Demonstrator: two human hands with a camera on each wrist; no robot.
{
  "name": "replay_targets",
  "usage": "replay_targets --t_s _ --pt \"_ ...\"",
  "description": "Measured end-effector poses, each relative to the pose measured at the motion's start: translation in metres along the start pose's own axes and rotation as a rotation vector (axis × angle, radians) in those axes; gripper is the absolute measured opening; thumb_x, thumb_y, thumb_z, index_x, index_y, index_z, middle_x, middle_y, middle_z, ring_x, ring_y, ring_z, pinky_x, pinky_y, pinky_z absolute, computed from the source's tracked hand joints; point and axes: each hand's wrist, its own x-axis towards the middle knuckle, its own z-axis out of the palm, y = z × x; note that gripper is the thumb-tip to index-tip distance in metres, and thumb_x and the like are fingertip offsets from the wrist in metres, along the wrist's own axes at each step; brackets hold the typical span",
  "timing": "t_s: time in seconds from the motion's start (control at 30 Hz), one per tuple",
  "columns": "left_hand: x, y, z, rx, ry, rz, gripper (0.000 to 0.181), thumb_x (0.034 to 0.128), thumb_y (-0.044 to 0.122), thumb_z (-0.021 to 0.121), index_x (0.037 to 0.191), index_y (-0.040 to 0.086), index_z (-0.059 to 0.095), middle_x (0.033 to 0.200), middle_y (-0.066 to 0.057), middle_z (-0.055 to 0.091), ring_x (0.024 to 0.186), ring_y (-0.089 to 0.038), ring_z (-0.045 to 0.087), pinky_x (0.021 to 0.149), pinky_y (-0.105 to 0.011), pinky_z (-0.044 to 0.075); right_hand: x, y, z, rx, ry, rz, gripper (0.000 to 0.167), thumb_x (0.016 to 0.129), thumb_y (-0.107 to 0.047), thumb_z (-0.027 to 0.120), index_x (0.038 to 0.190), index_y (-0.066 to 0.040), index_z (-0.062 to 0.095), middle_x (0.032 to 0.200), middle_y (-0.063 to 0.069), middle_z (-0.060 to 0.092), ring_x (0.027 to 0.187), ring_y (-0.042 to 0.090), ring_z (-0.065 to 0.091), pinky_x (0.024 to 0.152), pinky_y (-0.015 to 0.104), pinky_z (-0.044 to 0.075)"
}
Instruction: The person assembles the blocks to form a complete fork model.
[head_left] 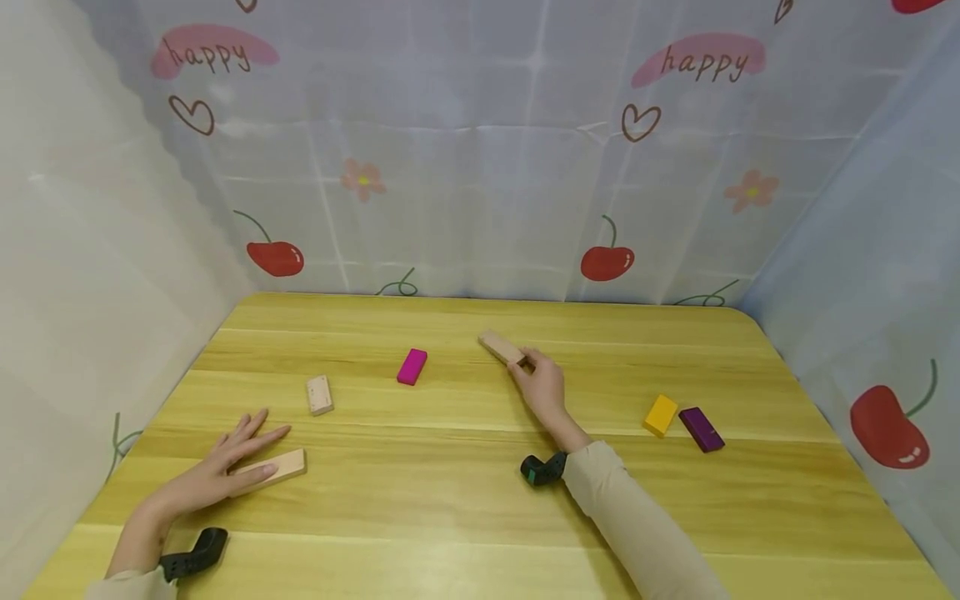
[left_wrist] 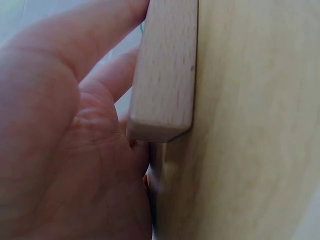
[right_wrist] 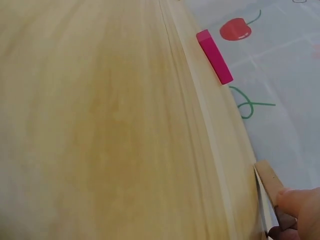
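Observation:
My left hand is at the table's left side with its fingers spread and fairly straight. Its thumb lies against a long plain wooden block; in the left wrist view that block stands beside the palm, its far end cut off by the frame. Toward the table's back, my right hand pinches the near end of another long wooden block between thumb and fingers. The right wrist view catches only part of this hand and the block at the lower right corner.
A short pale wooden block lies beyond the left hand. A magenta block sits left of the right hand. Over on the right are a yellow block and a purple block. A printed curtain stands behind the table.

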Motion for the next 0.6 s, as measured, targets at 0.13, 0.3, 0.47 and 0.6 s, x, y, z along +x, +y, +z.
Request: replay_targets --t_s 0.13,0.3,0.47,0.6 --pt "0.0 -0.001 0.0 0.007 0.006 -0.001 0.054 0.0953 0.011 0.054 0.146 0.011 0.035 0.152 -0.023 -0.004 0.132 -0.043 -0.02 0.095 -0.066 -0.017 0.0 0.0 -0.002 0.06 0.0 0.019 0.034 0.087 -0.011 0.068 0.115 0.007 0.062 0.109 0.022 0.063 0.104 0.033 0.059 0.085 0.044 0.048" --pt "0.0 -0.001 0.0 0.006 0.003 -0.006 0.054 0.0952 0.012 0.054 0.146 0.01 0.035 0.152 -0.024 -0.005 0.132 -0.043 -0.021 0.095 -0.066 -0.016 0.003 -0.001 -0.006 0.262 -0.032 0.112 0.035 0.091 -0.008 0.063 0.12 0.009 0.056 0.116 0.025 0.059 0.109 0.033 0.055 0.086 0.04 0.048" --pt "0.0 0.0 0.0 -0.001 0.003 -0.008 0.054 0.0957 0.012 0.053 0.146 0.009 0.034 0.151 -0.024 -0.005 0.132 -0.043 -0.022 0.095 -0.066 -0.017 0.004 -0.006 -0.02 0.607 -0.106 0.294 0.038 0.092 -0.001 0.058 0.128 0.009 0.049 0.126 0.025 0.05 0.114 0.032 0.05 0.09 0.037 0.046" --pt "0.0 0.001 0.0 0.005 0.006 -0.004 0.054 0.0956 0.012 0.053 0.146 0.009 0.034 0.151 -0.024 -0.005 0.132 -0.042 -0.021 0.095 -0.066 -0.016 0.001 -0.006 -0.033 0.798 -0.202 0.376 0.042 0.094 0.002 0.054 0.134 0.007 0.043 0.131 0.023 0.043 0.118 0.03 0.045 0.095 0.036 0.041"
